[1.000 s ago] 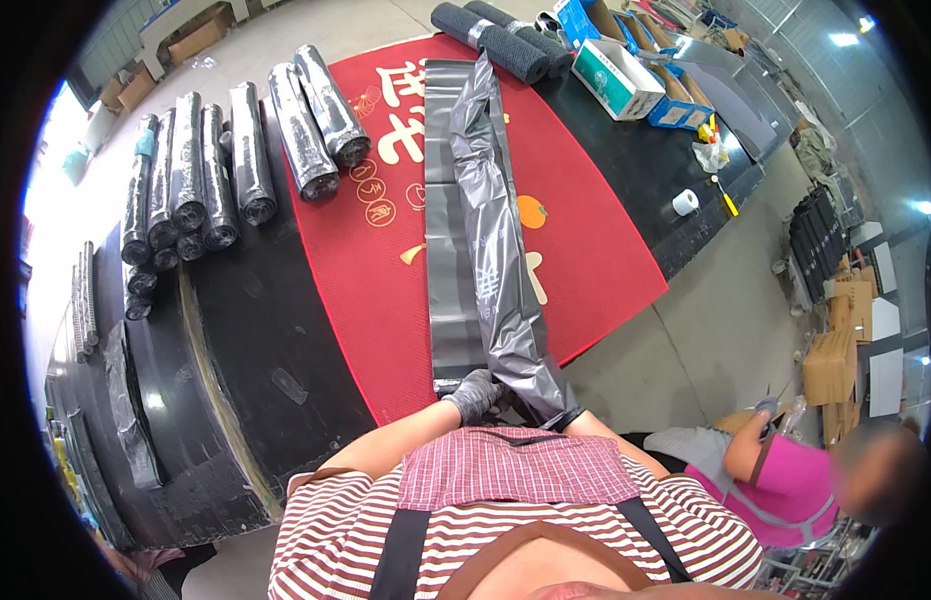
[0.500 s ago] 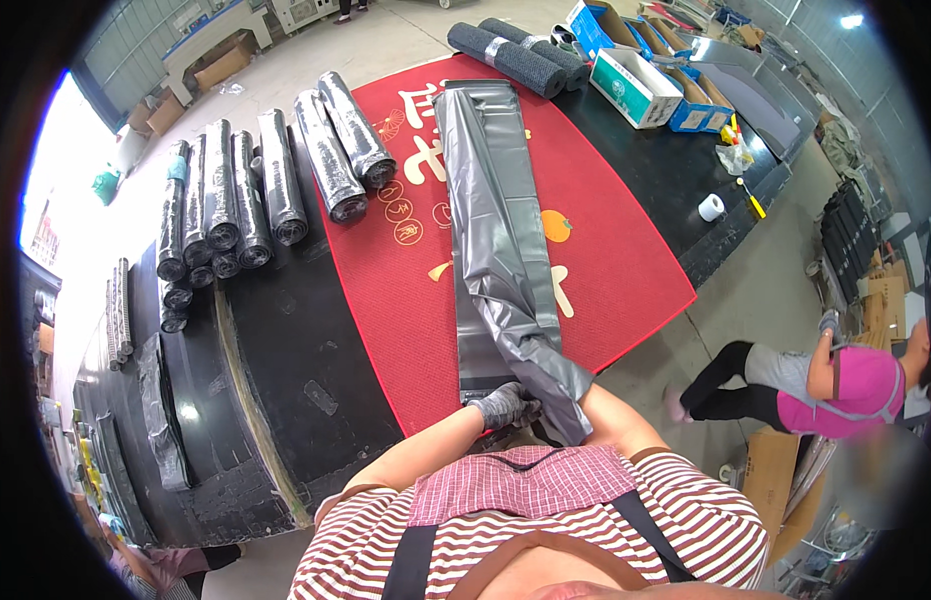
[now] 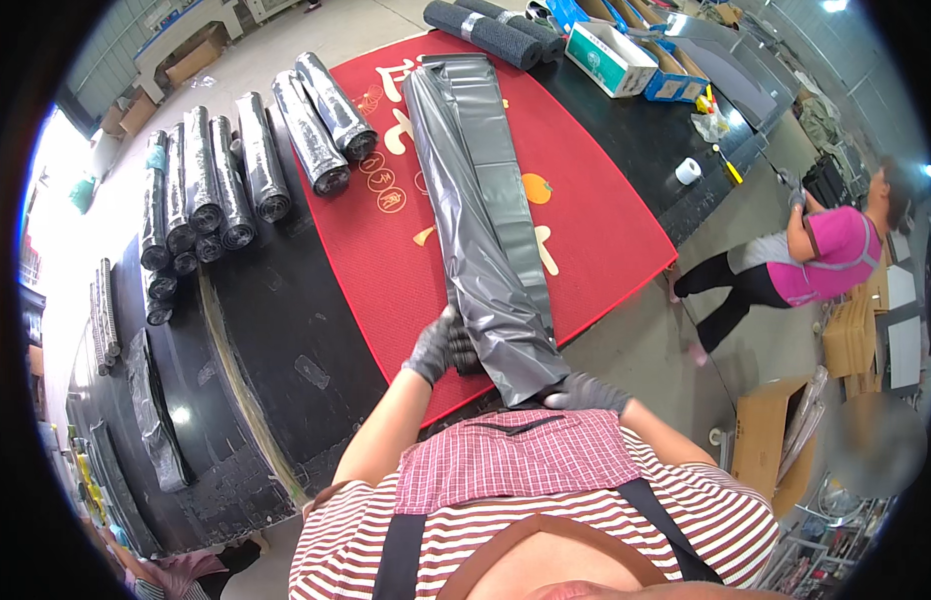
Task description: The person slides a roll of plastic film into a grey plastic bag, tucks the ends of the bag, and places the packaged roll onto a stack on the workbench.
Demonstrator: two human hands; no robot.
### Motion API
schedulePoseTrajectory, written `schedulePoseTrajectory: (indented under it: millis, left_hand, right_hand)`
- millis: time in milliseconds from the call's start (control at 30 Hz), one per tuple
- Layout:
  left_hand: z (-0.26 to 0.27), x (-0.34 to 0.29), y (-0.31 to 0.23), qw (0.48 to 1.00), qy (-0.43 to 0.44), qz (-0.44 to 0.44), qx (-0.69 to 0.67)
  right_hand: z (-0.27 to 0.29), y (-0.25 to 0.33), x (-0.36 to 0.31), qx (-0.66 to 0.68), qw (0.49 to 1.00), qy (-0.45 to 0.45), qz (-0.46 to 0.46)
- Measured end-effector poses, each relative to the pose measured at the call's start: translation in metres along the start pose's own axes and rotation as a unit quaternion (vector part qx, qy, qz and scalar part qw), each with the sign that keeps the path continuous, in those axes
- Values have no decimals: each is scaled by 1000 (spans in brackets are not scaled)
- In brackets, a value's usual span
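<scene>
A long, creased grey plastic bag [image 3: 476, 235] lies lengthwise across a red printed mat [image 3: 361, 260]; its near end is bunched close to my apron. A flatter grey strip of plastic [image 3: 506, 170] shows along its right side. My left hand [image 3: 433, 345], in a grey glove, grips the bag's left edge near this end. Dark ribbed shapes beside that palm may be glove fingers or something rolled; I cannot tell. At the near right corner, my gloved right hand [image 3: 588, 393] closes its fingers on the plastic, with the fingertips partly hidden.
Several black plastic-wrapped rolls [image 3: 201, 175] lie on the black table [image 3: 276, 330] to the left. Dark textured rolls [image 3: 486, 30] and open boxes [image 3: 611, 60] stand at the back. A white tape roll [image 3: 689, 171] sits at right. Beyond the table, a person in pink [image 3: 831, 255] walks.
My left hand has moved up and left along the bag's edge. My right hand, hidden under the plastic before, now shows at its near corner. The bag lies straighter; the person in pink has moved.
</scene>
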State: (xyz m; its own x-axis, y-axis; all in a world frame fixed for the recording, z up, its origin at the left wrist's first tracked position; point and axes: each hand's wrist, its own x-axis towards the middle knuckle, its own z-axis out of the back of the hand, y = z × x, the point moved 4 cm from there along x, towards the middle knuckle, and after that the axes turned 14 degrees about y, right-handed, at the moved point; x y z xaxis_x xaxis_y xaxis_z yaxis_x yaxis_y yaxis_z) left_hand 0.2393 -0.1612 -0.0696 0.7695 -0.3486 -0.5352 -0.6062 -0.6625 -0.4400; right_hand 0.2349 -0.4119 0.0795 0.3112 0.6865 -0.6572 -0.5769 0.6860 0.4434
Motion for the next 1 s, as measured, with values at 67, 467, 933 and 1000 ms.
schedulePoseTrajectory:
  millis: [67, 467, 933, 1000]
  left_hand:
    - [-11, 13, -14, 996, -88, -1, 25]
    - [-77, -7, -53, 956, 71, -162, 234]
    - [-13, 42, -83, 952, -163, -69, 248]
    - [-21, 56, -81, 962, -151, -77, 217]
  right_hand:
    - [-14, -57, 2, 296, 950, -89, 31]
    - [70, -24, 0, 280, 887, -367, -33]
    - [86, -65, 142, 362, 907, -214, -22]
    - [85, -78, 185, 407, 892, -198, -2]
